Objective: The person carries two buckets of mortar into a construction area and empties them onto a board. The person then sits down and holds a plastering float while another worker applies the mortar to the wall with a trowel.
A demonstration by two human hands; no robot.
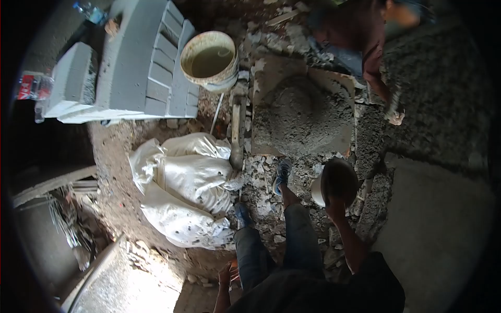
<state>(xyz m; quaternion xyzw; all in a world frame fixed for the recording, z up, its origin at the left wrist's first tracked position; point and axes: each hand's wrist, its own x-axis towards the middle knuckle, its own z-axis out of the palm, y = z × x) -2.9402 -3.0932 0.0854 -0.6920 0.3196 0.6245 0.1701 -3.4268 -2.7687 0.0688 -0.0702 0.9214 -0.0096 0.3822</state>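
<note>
At the near right of the scene, the pail point(338, 180) is gripped at its near rim by the right hand point(336, 209), its dark mouth turned upward, just short of the mortar board point(263, 68). A heap of wet mortar point(300, 112) is carried on that board, at centre far. At the near side, left of the legs, the left hand point(224, 274) is held low beside an orange item point(234, 271); whether this is gripped cannot be determined. To the left, white sacks point(182, 190) are laid on the ground, with a wooden-handled tool point(236, 130) lying between sacks and board. At far left, a bucket point(209, 83) is seen part-filled with liquid, beside grey blocks point(128, 62). At far right, a co-worker point(352, 26) is observed bent over, one arm lowered beside the board.
</note>
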